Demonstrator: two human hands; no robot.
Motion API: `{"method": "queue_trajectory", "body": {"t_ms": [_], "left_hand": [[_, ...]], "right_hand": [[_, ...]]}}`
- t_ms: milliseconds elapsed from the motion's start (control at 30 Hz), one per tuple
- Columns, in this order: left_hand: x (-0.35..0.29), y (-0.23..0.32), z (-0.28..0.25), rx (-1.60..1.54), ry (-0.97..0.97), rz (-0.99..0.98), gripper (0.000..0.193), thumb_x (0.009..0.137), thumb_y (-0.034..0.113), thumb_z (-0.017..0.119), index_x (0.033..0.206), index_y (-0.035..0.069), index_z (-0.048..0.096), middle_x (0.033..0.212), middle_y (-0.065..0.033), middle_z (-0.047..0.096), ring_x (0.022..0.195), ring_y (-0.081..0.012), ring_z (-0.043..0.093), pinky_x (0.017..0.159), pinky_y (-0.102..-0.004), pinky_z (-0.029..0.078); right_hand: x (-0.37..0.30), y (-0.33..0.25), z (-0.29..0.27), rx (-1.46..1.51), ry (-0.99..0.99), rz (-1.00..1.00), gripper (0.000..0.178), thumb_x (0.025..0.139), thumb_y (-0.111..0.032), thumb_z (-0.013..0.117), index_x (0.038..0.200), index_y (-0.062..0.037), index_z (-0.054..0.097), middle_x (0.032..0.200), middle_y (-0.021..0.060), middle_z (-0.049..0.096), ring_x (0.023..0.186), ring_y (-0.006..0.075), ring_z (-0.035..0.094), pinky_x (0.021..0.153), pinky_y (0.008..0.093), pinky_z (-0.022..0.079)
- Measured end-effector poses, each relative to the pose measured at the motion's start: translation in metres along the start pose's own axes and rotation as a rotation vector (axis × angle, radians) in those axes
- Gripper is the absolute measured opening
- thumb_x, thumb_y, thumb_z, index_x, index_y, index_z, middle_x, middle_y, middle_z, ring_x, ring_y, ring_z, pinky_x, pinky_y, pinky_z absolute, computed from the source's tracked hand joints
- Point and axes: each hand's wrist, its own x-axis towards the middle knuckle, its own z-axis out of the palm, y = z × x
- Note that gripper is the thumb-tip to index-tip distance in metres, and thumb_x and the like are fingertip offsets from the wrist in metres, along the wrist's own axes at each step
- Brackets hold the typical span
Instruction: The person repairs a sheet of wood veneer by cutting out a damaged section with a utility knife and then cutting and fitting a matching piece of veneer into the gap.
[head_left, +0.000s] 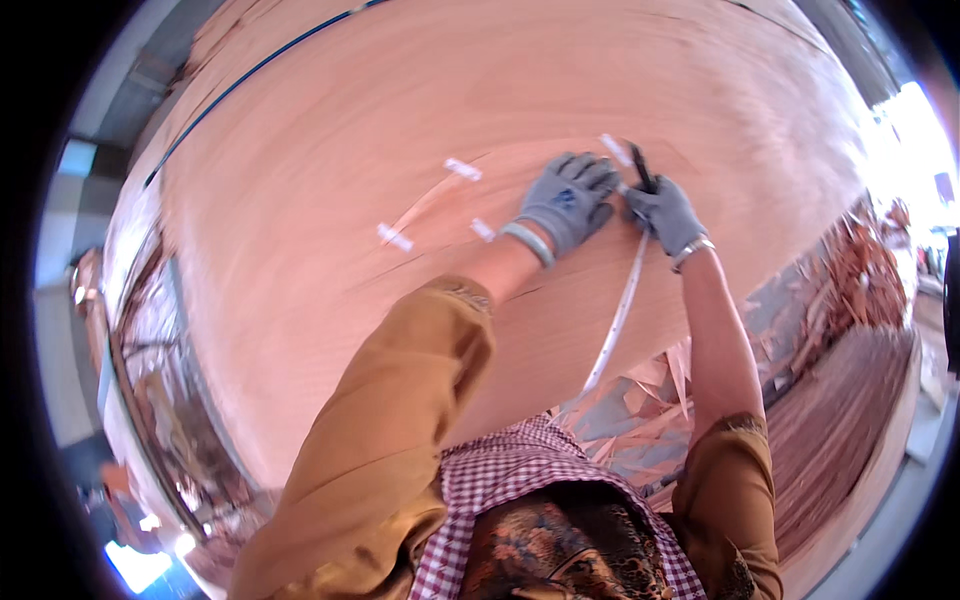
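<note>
A large reddish-tan sheet of wood veneer (330, 260) spreads under both hands. My left hand (568, 200), in a grey glove, lies flat on it with the fingers stretched out and close together. Just beside its fingertips, my right hand (665, 212), also gloved, is closed round a slim black tool (641, 168), whose working end I cannot make out. A long white tape with small dots (622, 308) runs from under the right hand down toward my apron. A short piece of white tape (614, 150) sticks to the veneer beyond the left fingertips.
More short white tape pieces (463, 169) lie across and near a crack in the veneer, left of my hands. A dark blue strap (270, 70) crosses the far left. Torn veneer scraps (850, 265) and a stack of veneer (840, 420) lie to the right.
</note>
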Motion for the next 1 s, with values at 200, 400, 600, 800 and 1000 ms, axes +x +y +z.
{"method": "queue_trajectory", "body": {"t_ms": [200, 400, 600, 800, 1000], "left_hand": [[-0.005, 0.003, -0.002, 0.106, -0.063, -0.101, 0.043, 0.086, 0.031, 0.051, 0.126, 0.016, 0.053, 0.136, -0.0050, 0.046, 0.127, -0.0222, 0.039, 0.107, -0.0400, 0.026], [-0.057, 0.031, -0.028, 0.075, 0.025, -0.193, 0.046, 0.082, 0.026, 0.055, 0.126, 0.012, 0.051, 0.132, -0.0076, 0.047, 0.126, -0.0278, 0.039, 0.108, -0.0435, 0.025], [-0.236, 0.017, -0.115, 0.289, 0.058, -0.594, 0.059, 0.085, 0.037, 0.056, 0.135, 0.009, 0.041, 0.142, -0.0112, 0.036, 0.132, -0.0324, 0.030, 0.110, -0.0465, 0.019], [-0.279, -0.023, -0.121, 0.352, -0.054, -0.635, 0.054, 0.088, 0.036, 0.052, 0.134, 0.009, 0.043, 0.142, -0.0077, 0.038, 0.132, -0.0283, 0.032, 0.110, -0.0431, 0.021], [-0.264, -0.028, -0.103, 0.302, 0.066, -0.484, 0.047, 0.089, 0.027, 0.052, 0.131, 0.009, 0.046, 0.136, -0.0108, 0.044, 0.129, -0.0267, 0.037, 0.109, -0.0423, 0.024]], "right_hand": [[-0.052, -0.005, 0.016, 0.226, -0.168, -0.036, 0.017, 0.085, -0.020, 0.064, 0.087, -0.0047, 0.056, 0.064, 0.0043, 0.061, 0.049, 0.0093, 0.053, 0.042, 0.0219, 0.037], [-0.112, -0.025, 0.032, 0.268, -0.318, -0.030, 0.018, 0.088, -0.015, 0.058, 0.097, -0.0005, 0.054, 0.076, 0.0081, 0.062, 0.054, 0.0119, 0.056, 0.046, 0.0220, 0.043], [-0.107, -0.037, 0.104, 0.239, -0.540, -0.166, 0.017, 0.089, -0.015, 0.055, 0.097, 0.0006, 0.055, 0.073, 0.0074, 0.062, 0.058, 0.0107, 0.055, 0.050, 0.0235, 0.045], [-0.089, -0.083, 0.181, 0.098, -0.611, -0.129, 0.013, 0.087, -0.011, 0.054, 0.094, -0.0009, 0.056, 0.073, 0.0076, 0.062, 0.054, 0.0105, 0.052, 0.049, 0.0239, 0.044], [-0.080, -0.078, 0.199, -0.045, -0.561, -0.063, 0.013, 0.085, -0.008, 0.057, 0.094, 0.0004, 0.055, 0.071, 0.0081, 0.062, 0.053, 0.0103, 0.053, 0.050, 0.0234, 0.043]]}}
